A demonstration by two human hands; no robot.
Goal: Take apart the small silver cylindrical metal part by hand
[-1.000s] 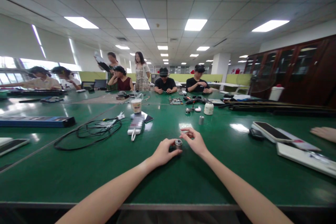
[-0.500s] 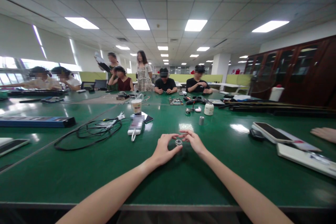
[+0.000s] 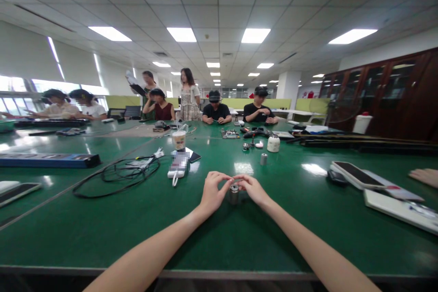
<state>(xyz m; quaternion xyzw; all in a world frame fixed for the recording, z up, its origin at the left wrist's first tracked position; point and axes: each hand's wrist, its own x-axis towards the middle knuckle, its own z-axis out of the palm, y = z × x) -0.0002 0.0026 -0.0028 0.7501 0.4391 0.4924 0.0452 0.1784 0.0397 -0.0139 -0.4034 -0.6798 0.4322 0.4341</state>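
Observation:
A small grey metal cylinder stands upright on the green table in front of me, with a round, ring-like top. My left hand curls in from the left, thumb and index finger closed at the cylinder's upper rim. From the right, my right hand bends its fingers round the other side of that top. The fingertips of both hands nearly meet above it. Whatever small piece may lie between the fingertips is too small to make out.
Farther off stand a second metal cylinder and a white jar. Left of my hands lie a phone with a white power bank, a drink cup and a coiled black cable. Phones lie right, near another person's hand.
My left hand has shifted from the cylinder's side up to its top, and its fingers have closed in. My right fingers have come down onto the top. More of the cylinder's body now shows.

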